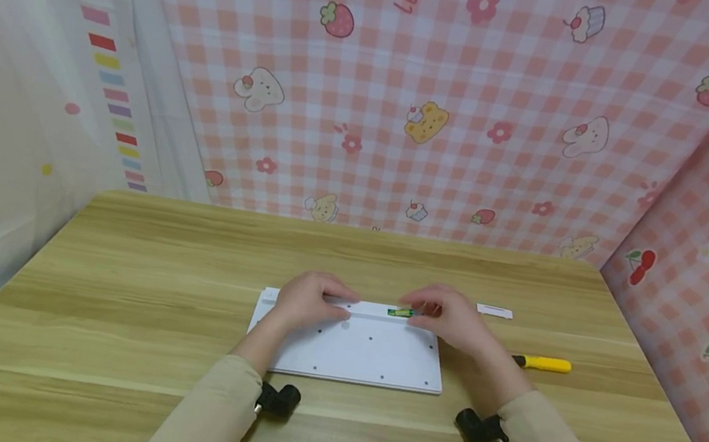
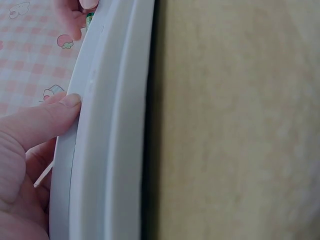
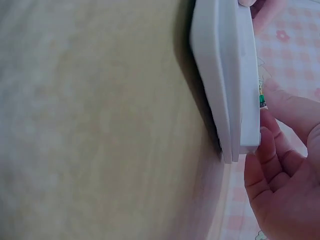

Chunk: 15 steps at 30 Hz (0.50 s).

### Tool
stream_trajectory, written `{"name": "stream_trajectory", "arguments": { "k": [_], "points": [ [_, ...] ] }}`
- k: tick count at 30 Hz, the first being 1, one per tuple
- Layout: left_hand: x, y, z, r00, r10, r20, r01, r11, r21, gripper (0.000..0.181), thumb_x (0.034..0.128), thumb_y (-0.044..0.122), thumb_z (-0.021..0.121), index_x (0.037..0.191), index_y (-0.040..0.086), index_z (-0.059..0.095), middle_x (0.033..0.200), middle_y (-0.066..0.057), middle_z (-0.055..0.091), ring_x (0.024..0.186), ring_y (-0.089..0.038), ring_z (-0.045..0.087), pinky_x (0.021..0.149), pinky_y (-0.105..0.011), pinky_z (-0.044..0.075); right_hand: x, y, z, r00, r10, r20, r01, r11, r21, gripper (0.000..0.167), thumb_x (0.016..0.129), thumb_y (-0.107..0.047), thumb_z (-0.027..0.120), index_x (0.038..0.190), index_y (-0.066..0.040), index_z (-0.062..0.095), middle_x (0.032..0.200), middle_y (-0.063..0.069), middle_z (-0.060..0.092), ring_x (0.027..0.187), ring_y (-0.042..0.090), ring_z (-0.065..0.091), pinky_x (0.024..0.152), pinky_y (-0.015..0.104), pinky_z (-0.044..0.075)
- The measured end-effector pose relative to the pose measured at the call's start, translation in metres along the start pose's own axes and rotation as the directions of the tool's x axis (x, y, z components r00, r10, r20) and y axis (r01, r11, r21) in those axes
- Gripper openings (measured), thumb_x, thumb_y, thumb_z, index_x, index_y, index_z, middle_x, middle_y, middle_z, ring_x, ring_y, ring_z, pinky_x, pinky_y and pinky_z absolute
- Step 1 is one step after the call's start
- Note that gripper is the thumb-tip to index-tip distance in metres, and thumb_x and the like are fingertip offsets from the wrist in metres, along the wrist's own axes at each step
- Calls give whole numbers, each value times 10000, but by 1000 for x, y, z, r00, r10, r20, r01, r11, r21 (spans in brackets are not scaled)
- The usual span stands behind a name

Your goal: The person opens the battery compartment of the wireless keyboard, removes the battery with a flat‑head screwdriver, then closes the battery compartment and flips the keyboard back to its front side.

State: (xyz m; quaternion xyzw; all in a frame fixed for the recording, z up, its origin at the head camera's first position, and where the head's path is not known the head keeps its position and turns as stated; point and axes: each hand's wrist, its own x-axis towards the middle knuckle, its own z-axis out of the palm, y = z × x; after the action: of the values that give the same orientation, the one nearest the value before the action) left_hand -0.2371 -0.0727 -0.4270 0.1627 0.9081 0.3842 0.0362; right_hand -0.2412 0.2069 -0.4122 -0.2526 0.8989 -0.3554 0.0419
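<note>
A white keyboard [image 1: 351, 354] lies with its screw-dotted underside up and its raised ridge on the far side. My left hand [image 1: 309, 301] grips that ridge left of its middle; in the left wrist view the thumb [image 2: 71, 101] presses on top and the fingers go behind. A green battery [image 1: 399, 312] shows in an opening in the ridge's right part. My right hand [image 1: 450, 319] is at the battery's right end, thumb and fingers curled about it. In the right wrist view the battery [image 3: 262, 98] sticks up beside the thumb, with other fingers against the keyboard's end.
A small white cover [image 1: 494, 311] lies on the wooden table [image 1: 141, 311], beyond the right hand. Right of the keyboard is a yellow-handled tool [image 1: 546, 364], its dark end partly hidden by the right forearm. Patterned cloth [image 1: 390, 73] hangs behind the table and at both sides.
</note>
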Motion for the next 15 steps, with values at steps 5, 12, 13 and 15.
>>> {"name": "stream_trajectory", "arguments": {
  "k": [5, 12, 13, 15],
  "points": [
    [0, 0, 1, 1000, -5, -6, 5, 1000, -1, 254, 800, 179, 839, 1037, 261, 797, 1084, 68, 710, 1039, -147, 643, 919, -371, 488, 2, 1, 2, 1000, 24, 1, -24, 999, 23, 237, 865, -87, 771, 1100, -112, 761, 992, -3, 656, 802, 175, 534, 701, 304, 470],
    [1, -1, 1, 1000, -2, -11, 2, 1000, -3, 256, 797, 172, 840, 1033, 262, 799, 1086, 68, 711, 1041, -144, 643, 920, -367, 489, 6, 1, 3, 999, 52, 4, -52, 998, 40, 187, 878, -76, 755, 1052, -139, 781, 1017, -15, 665, 807, 189, 522, 704, 311, 457],
    [1, -1, 1, 1000, -1, -11, 1, 1000, -3, 256, 798, 172, 839, 1034, 263, 798, 1087, 68, 711, 1042, -144, 643, 921, -367, 488, 6, 1, 3, 998, 58, 6, -58, 997, 44, 183, 881, -75, 751, 1047, -144, 783, 1014, -16, 664, 809, 190, 522, 706, 313, 456],
    [1, -1, 1, 1000, -1, -10, 1, 1000, -3, 255, 800, 173, 838, 1035, 262, 798, 1090, 67, 711, 1046, -148, 642, 925, -369, 487, 6, 1, 3, 998, 59, 10, -59, 997, 47, 176, 889, -68, 740, 1042, -140, 787, 1013, -10, 665, 820, 191, 527, 717, 321, 459]
  ]
}}
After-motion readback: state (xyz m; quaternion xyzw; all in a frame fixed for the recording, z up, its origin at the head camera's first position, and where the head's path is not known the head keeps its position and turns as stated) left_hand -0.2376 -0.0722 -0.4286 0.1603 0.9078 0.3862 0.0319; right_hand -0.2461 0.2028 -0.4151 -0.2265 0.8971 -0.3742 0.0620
